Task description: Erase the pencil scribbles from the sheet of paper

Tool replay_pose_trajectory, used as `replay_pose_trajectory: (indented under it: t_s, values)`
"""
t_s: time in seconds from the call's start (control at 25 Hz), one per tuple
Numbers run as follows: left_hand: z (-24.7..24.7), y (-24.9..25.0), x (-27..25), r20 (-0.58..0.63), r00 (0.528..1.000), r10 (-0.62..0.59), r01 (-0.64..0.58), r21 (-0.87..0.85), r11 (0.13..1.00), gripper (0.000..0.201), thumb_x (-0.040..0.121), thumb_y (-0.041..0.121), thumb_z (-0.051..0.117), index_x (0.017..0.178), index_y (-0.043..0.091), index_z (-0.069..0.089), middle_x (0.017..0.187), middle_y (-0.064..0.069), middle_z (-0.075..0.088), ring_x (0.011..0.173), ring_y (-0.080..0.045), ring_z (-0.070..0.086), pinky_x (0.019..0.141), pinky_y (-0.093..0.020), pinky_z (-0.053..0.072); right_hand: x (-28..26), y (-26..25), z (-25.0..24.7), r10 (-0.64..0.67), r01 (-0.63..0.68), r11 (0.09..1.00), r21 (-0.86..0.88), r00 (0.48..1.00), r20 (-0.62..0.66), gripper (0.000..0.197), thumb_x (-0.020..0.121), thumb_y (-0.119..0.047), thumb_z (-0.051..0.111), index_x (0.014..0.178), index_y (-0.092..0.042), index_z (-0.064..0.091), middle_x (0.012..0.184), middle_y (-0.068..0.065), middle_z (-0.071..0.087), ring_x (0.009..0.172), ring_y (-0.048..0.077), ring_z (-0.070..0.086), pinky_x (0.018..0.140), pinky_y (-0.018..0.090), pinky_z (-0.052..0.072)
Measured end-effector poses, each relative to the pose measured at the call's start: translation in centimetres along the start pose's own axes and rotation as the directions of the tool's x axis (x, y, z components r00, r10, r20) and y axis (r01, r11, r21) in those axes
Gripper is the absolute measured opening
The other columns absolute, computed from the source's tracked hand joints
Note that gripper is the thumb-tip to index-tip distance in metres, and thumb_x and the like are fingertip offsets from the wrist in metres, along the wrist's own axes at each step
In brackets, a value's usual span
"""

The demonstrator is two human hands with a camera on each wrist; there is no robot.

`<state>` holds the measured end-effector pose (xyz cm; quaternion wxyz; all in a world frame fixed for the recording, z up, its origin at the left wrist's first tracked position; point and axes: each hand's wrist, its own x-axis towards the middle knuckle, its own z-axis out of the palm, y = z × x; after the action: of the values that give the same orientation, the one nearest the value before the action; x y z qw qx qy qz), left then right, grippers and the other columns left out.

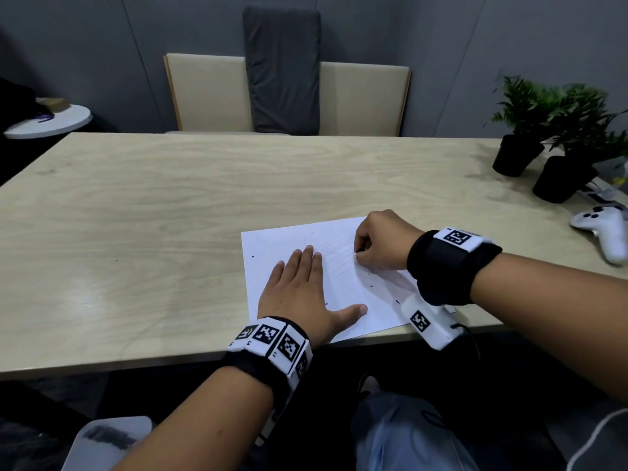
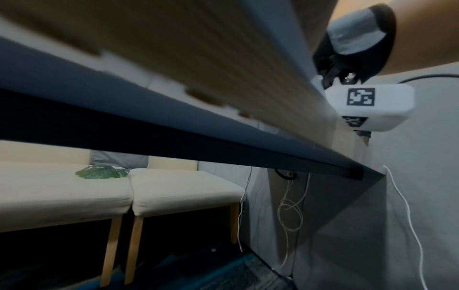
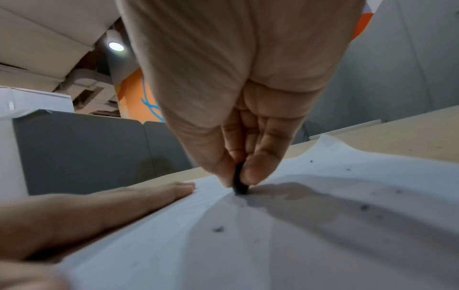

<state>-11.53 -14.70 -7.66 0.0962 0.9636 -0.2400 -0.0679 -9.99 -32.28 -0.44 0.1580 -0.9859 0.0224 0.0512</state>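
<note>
Wooden table [image 1: 136, 205] carries your paper [image 1: 272, 243]. Your left hand [image 1: 302, 294] lies flat on it, fingers straight. Just beside, your right hand [image 1: 380, 243] pinches a dark eraser [image 3: 240, 181] onto the sheet.

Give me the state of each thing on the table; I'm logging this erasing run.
sheet of paper: flat on the table, rippled near the eraser, crumbs scattered on it.
eraser: dark, pinched upright, tip on the paper.
right hand: pinches the eraser.
left hand: flat, pressing the paper.
game controller: lying untouched.
potted plants: upright.
</note>
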Motion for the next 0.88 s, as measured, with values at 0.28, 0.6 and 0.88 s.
replay_pose_trajectory:
  t_s: [0.28,0.6,0.88]
  values:
    - [0.3,0.0,0.0,0.005,1.0,-0.001,0.001,-0.003,1.0,0.115,0.074,0.09,0.024,0.156,0.016,-0.008,0.163,0.004,-0.016,0.149,-0.01,-0.017,0.121,-0.036,-0.009,-0.1,-0.5,-0.1,0.004,-0.004,1.0,-0.002,1.0,0.011,0.01,0.074,-0.012,0.064,0.07,-0.015,0.072,0.065,-0.008,0.067,0.068,0.011,0.064,0.066,0.025,0.055]
    - [0.2,-0.1,0.1,0.008,1.0,0.005,-0.005,0.004,1.0,0.116,0.073,0.091,0.023,0.157,0.016,-0.007,0.163,0.004,-0.015,0.149,-0.011,-0.016,0.121,-0.037,-0.007,-0.7,-2.1,0.5,-0.042,0.042,0.999,0.008,0.998,0.052,0.01,0.076,-0.013,0.063,0.075,-0.015,0.073,0.07,-0.008,0.067,0.072,0.01,0.065,0.07,0.028,0.057]
    - [0.2,-0.1,0.1,0.0,1.0,0.008,-0.008,-0.007,1.0,0.117,0.072,0.091,0.024,0.157,0.017,-0.006,0.163,0.004,-0.014,0.149,-0.01,-0.016,0.121,-0.037,-0.008,-1.6,-3.6,1.7,-0.165,0.167,0.986,-0.011,0.981,0.099,0.012,0.075,-0.014,0.061,0.076,-0.013,0.073,0.075,-0.001,0.071,0.074,0.014,0.065,0.071,0.03,0.056]
